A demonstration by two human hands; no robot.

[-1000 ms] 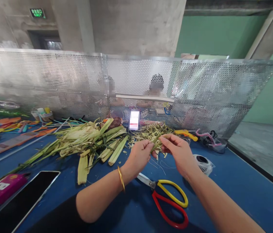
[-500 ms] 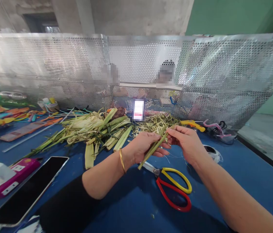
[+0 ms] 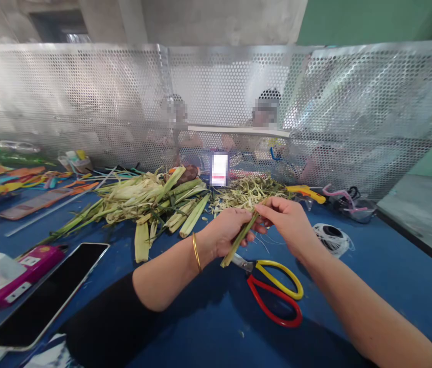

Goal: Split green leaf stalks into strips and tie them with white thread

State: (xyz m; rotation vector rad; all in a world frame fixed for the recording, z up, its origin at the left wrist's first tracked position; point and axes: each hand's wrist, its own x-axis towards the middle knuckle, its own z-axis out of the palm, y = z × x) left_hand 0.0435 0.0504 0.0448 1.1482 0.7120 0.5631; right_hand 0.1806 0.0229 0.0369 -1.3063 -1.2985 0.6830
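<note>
A narrow green plant strip [image 3: 240, 239], which looks like a folded leaf or husk, slants between my two hands. My left hand [image 3: 231, 231] holds it from below, with the fingers curled under and the thumb alongside. At its upper end my right hand [image 3: 282, 217] pinches it between thumb and fingertips. Just beneath the hands lie scissors [image 3: 277, 291] with one yellow and one red handle; their blades are partly covered by the strip and my left hand. Behind the hands is a heap of thin plant shreds [image 3: 242, 191].
Left of centre lies a pile of green stalks and husks [image 3: 135, 199]. Nearer are a dark-screened phone [image 3: 47, 296] and a magenta power strip [image 3: 20, 276]. To the right are a white thread spool [image 3: 333, 239] and a yellow glue gun [image 3: 305, 193]. A perforated metal screen [image 3: 216, 82] stands behind; two people sit beyond.
The plant strip has come into fuller view, its lower end now pointing toward me past my left hand. The left fingers have curled in around it. The camera view has tipped downward.
</note>
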